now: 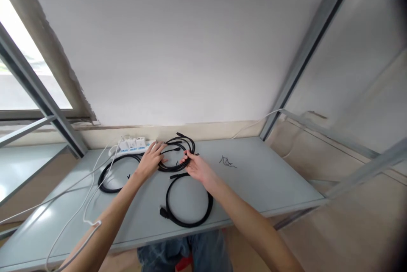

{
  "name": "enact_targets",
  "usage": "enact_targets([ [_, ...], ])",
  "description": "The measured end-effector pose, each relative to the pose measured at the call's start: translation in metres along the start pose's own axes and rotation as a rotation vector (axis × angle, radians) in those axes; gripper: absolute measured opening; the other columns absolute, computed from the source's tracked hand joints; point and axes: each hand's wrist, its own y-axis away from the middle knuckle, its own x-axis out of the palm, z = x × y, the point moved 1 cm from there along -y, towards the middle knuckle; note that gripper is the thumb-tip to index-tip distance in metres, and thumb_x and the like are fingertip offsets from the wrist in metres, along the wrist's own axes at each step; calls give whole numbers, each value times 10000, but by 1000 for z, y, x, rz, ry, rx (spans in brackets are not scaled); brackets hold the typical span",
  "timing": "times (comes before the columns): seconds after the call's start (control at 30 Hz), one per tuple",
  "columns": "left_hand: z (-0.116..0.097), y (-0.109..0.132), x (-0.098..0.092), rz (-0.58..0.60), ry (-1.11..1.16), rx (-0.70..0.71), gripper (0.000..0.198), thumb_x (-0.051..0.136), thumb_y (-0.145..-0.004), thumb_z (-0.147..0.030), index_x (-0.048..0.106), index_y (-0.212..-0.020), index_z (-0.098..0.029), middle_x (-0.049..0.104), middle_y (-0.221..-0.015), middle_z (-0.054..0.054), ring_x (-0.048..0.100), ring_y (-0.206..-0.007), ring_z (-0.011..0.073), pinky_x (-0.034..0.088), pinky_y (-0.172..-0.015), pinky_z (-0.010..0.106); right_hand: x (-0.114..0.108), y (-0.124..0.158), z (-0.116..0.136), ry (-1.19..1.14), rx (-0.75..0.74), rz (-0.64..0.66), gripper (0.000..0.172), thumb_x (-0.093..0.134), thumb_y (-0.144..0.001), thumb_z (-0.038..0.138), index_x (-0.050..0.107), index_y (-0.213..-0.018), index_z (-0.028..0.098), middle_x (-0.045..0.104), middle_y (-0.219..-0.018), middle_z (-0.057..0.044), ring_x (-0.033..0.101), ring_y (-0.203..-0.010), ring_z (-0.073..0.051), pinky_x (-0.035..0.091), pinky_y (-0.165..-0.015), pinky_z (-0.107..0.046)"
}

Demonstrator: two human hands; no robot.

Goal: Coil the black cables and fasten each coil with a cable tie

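Note:
Several loops of black cable (pixel 168 167) form a coil near the back of the grey table. On the coil's left side my left hand (pixel 153 158) has its fingers wrapped round the loops. At the right side, my right hand (pixel 194 165) pinches the same coil between thumb and fingers. Black cable ends stick out at the coil's top and inside it. A second black cable (pixel 210 205) lies coiled nearer the front edge, its plug at the left. A third coiled cable (pixel 102 179), with a small tie, rests at the left.
A white power strip (pixel 133 151) with plugs stands against the wall behind my left hand. White cords (pixel 92 179) run across the left of the table (pixel 267 179). Thin black ties (pixel 227 162) lie at right. Metal posts (pixel 299 56) flank the table.

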Motion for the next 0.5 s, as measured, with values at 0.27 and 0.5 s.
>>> enact_targets([
  [0.27, -20, -35, 11, 124, 83, 37, 251, 605, -776, -9, 747, -862, -198, 666, -1317, 94, 413, -1450, 323, 328, -1205, 541, -25, -38, 11, -42, -42, -164, 305, 587, -953, 95, 547, -665, 189, 440, -550, 55, 453, -500, -98, 549, -699, -267],
  [0.5, -59, -26, 31, 269, 72, -72, 238, 517, -1001, -272, 689, -1127, -166, 744, -948, 107, 724, -915, 264, 549, -832, 389, -32, -50, -3, 37, -45, -165, 230, 663, -942, 144, 611, -719, 162, 582, -642, 2, 571, -628, -122, 540, -689, -257],
])
